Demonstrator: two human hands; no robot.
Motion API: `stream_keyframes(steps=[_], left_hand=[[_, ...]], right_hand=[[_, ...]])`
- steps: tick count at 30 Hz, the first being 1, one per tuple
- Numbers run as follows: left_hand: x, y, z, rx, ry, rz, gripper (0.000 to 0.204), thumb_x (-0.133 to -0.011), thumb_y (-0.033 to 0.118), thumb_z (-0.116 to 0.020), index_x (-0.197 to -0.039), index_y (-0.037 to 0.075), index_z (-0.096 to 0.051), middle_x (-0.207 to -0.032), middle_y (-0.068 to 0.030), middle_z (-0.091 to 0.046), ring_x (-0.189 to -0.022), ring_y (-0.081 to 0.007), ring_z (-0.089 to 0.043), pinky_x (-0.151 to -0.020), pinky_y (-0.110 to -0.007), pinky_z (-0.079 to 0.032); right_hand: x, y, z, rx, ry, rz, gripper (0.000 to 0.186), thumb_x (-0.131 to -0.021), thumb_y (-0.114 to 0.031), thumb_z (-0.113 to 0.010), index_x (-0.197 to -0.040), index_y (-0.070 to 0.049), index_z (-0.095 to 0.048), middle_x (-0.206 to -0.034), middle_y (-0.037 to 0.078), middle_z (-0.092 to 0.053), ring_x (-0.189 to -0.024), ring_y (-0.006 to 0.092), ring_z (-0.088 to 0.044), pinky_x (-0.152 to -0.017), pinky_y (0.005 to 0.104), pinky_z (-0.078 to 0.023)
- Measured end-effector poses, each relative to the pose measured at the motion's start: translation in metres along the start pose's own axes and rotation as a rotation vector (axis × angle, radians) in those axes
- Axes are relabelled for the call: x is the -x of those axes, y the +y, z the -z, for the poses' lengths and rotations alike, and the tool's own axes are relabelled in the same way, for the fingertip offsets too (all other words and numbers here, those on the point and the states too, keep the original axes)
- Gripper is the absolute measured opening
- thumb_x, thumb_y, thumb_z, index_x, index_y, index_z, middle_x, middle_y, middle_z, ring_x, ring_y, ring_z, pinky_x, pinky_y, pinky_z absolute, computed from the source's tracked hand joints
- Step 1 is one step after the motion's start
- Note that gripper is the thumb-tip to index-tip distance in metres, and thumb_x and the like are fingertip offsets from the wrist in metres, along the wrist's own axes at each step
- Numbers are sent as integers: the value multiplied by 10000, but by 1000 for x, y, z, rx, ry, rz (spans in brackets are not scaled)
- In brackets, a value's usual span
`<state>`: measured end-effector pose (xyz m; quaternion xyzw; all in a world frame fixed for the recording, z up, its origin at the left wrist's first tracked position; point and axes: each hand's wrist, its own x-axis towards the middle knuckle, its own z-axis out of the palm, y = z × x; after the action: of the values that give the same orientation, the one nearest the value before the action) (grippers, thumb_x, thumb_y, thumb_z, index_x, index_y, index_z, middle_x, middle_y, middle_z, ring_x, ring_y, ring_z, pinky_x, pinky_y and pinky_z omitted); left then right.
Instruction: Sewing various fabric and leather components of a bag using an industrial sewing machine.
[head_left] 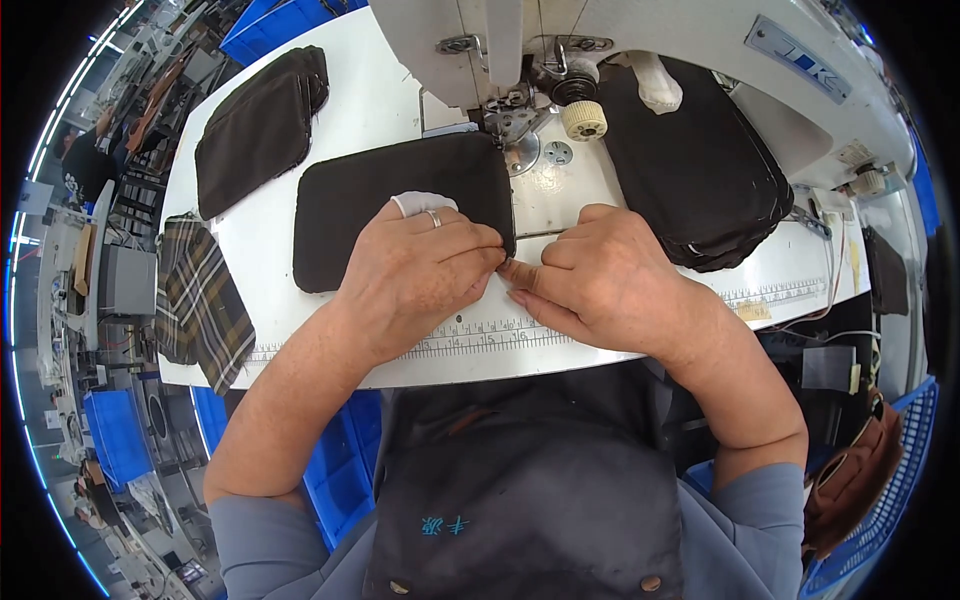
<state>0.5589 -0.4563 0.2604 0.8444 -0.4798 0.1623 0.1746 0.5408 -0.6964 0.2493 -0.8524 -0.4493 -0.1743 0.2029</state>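
A dark, rounded rectangular fabric panel (390,175) lies flat on the white sewing table, its far right corner close by the presser foot (520,130) of a sewing machine. My left hand (420,265) rests over the panel's near right part, fingers closed on its edge; a white cover wraps one finger, and another wears a ring. Just right of it, my right hand (590,280) pinches the same near right corner between curled fingers. The two hands' fingertips meet there and hide the corner itself.
The sewing machine (800,40) arches over the right side. Stacked dark panels (700,170) lie beneath its arm. Left are another dark piece (255,130) and plaid cloth (205,300). A ruler strip (480,340) follows the table's near edge; a blue basket (900,480) stands lower right.
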Motion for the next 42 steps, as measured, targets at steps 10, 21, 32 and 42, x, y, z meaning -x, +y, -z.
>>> stream_keyframes(steps=[10,21,32,42], left_hand=[[-2,4,6,-42,-130,6,276,-735,82,-810,-1005,102,-762,-1070,-11,-741,-932,-211,-710,-762,-352,-541],[-6,-2,12,-27,-166,-58,147,-772,90,-820,-908,63,-771,-1018,-58,-753,-867,-249,-735,-717,-367,-581],[-1,-5,-5,167,81,175,175,-726,63,-788,-895,73,-747,-965,-30,-764,-953,-238,-738,-784,-345,-579],[12,-20,18,265,-286,87,596,-768,-127,-575,-1309,83,-712,-1405,-92,-669,-1393,-263,-571,-1077,-413,-532]], right_hand=[[0,2,1,-38,-8,-5,119,-844,-209,-779,-803,-106,-733,-550,-9,-558,-516,232,-583,-560,391,-460],[-8,10,-5,-121,156,-75,220,-735,-99,-793,-924,-66,-684,-957,49,-680,-869,259,-666,-697,395,-547],[-11,16,-13,78,137,12,196,-726,-145,-832,-884,-88,-731,-807,6,-693,-739,202,-675,-641,344,-523],[-9,14,-6,28,99,3,145,-733,-110,-833,-857,-95,-759,-842,-4,-734,-746,174,-680,-634,326,-515]])
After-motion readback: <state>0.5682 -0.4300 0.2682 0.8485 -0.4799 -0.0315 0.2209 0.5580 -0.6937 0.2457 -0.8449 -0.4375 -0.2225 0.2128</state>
